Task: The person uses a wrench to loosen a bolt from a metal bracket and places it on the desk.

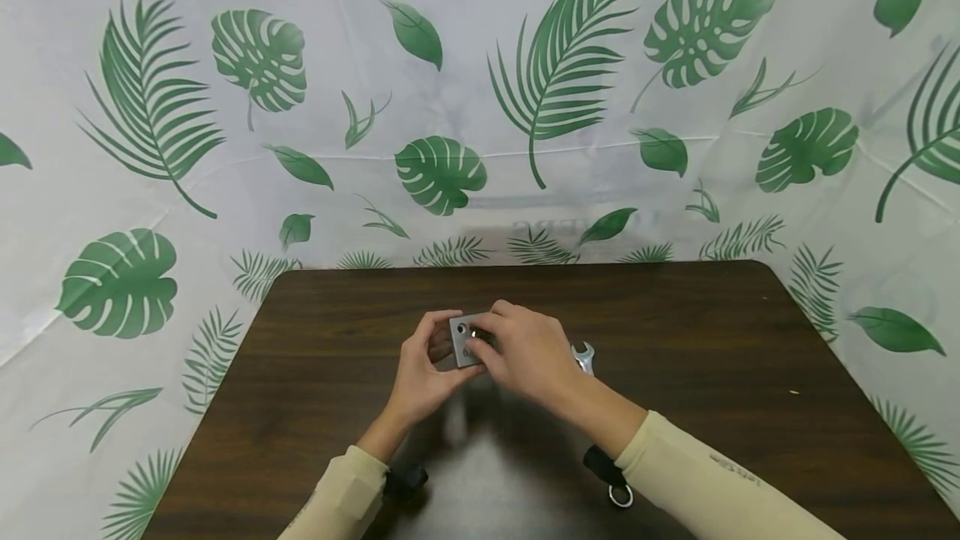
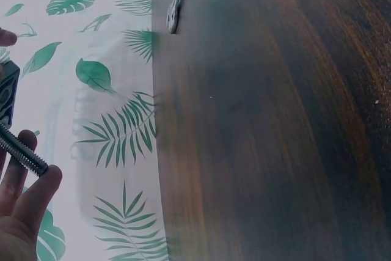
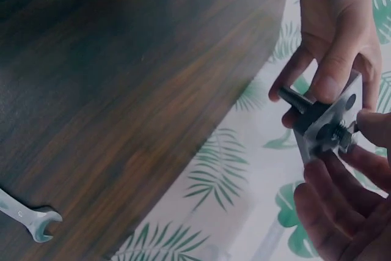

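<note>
A grey metal block (image 1: 459, 347) with holes in its face is held at its edges between the thumb and fingers of my left hand (image 1: 417, 377). A threaded bolt (image 3: 297, 100) runs through the block and sticks out on the left-hand side. In the left wrist view the bolt's free end (image 2: 27, 153) lies by the left fingertips. My right hand (image 1: 531, 354) pinches a small metal piece (image 3: 347, 141), apparently a nut, at the block's other face. The right fingers partly hide it. An open-end wrench (image 1: 583, 358) lies on the table just beyond the right hand.
The dark wooden table (image 1: 697, 357) spreads under both hands, with a leaf-patterned curtain (image 1: 480, 107) behind and beside it. Black straps hang at both wrists, the right one with a metal ring (image 1: 620, 496). A tiny light speck (image 1: 794, 392) lies at the right.
</note>
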`<state>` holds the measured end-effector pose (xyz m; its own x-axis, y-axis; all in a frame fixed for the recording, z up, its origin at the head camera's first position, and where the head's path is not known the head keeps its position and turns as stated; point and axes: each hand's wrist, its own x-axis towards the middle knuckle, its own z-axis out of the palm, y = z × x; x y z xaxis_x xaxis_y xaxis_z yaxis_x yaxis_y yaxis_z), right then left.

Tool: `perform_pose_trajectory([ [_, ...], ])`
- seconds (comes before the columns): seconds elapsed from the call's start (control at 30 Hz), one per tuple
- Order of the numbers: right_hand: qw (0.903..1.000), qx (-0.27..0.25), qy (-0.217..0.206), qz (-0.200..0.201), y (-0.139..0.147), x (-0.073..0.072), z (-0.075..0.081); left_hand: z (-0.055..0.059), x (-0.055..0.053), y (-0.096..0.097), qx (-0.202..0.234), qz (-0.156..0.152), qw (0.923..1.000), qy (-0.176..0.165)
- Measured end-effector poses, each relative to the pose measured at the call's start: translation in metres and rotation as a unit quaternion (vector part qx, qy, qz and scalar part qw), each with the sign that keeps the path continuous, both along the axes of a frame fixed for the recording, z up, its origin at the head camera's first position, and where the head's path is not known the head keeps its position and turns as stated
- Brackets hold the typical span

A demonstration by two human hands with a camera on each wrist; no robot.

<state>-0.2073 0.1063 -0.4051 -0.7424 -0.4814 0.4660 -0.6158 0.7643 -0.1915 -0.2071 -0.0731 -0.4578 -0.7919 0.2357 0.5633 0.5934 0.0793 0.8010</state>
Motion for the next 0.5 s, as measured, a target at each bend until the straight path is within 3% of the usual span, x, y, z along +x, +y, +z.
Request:
perform_pose_trajectory([
  [0.13,0.9998,0.001,-0.012,-0.016,-0.0004,-0.0012,-0.0001,0.0004,-0.0002,-0.0002,-0.002,0.002,1.0000,0.000],
  [0.3,0.9987,0.020,0.016,0.043,0.0023,-0.0012,0.0013,-0.0005,0.0005,-0.0012,-0.007,0.008,0.9999,0.008],
  [0.37,0.9983,0.019,0.024,0.050,0.0029,-0.0009,0.0012,-0.0005,0.0002,-0.0013,-0.005,0.006,0.9999,0.009],
  [0.5,0.9995,0.012,0.024,0.014,0.0012,0.0002,0.0006,-0.0003,-0.0012,-0.0009,0.002,-0.005,0.9999,0.011],
])
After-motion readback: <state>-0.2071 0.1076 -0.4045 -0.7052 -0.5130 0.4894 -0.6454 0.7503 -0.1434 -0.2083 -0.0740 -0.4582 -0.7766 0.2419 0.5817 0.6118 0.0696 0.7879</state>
